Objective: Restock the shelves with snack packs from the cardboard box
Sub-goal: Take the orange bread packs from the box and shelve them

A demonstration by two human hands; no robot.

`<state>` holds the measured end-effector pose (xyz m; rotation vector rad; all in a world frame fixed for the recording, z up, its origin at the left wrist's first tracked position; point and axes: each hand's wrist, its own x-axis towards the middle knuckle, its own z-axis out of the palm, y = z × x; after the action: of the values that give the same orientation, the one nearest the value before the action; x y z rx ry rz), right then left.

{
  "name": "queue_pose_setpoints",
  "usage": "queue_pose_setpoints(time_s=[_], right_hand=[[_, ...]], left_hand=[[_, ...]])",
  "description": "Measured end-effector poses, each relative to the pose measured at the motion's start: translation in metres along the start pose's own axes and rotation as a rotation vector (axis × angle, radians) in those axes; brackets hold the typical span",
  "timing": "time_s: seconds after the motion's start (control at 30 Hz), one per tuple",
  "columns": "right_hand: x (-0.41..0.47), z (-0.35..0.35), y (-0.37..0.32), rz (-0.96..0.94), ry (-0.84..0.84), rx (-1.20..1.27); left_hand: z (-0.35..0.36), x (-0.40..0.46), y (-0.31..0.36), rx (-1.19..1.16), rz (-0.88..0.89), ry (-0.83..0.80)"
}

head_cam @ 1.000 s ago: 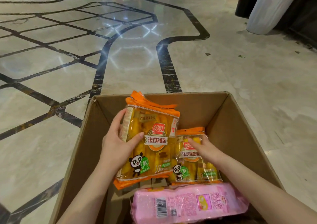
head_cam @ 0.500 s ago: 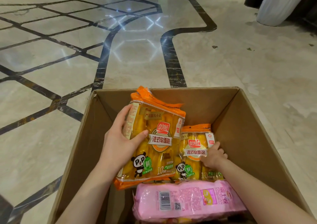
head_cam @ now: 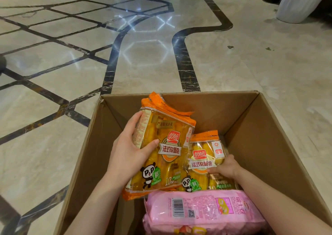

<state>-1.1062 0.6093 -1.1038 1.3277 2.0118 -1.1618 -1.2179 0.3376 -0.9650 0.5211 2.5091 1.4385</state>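
Note:
An open cardboard box [head_cam: 269, 135] stands on the floor below me. My left hand [head_cam: 129, 152] grips an orange bread pack [head_cam: 167, 144] by its left edge, thumb across the front, holding it upright inside the box. A second orange bread pack [head_cam: 203, 161] stands to its right, deeper in the box. My right hand [head_cam: 226, 168] has its fingers curled round that pack's right side. A pink snack pack [head_cam: 203, 211] lies flat at the near end of the box.
Polished marble floor [head_cam: 251, 63] with dark inlaid lines surrounds the box. A white column base [head_cam: 298, 2] stands at the far right. No shelves are in view.
My right hand slid from the front of the second orange pack to its right side and curled round it. The left hand keeps its hold on the first pack. The view moved closer.

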Motion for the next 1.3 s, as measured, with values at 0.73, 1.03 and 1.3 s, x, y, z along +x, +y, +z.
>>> queue_pose_setpoints(time_s=[0.73, 1.03, 1.3], right_hand=[[-0.097, -0.067, -0.035, -0.484, 0.230, -0.053], [-0.235, -0.162, -0.091, -0.626, 0.132, 0.214], [-0.405, -0.300, -0.143, -0.539, 0.120, 0.382]], left_hand=[[-0.048, -0.007, 0.052, -0.328, -0.083, 0.050], [-0.140, 0.012, 0.179, -0.518, -0.236, -0.035], [-0.227, 0.027, 0.375, -0.576, -0.263, -0.130]])
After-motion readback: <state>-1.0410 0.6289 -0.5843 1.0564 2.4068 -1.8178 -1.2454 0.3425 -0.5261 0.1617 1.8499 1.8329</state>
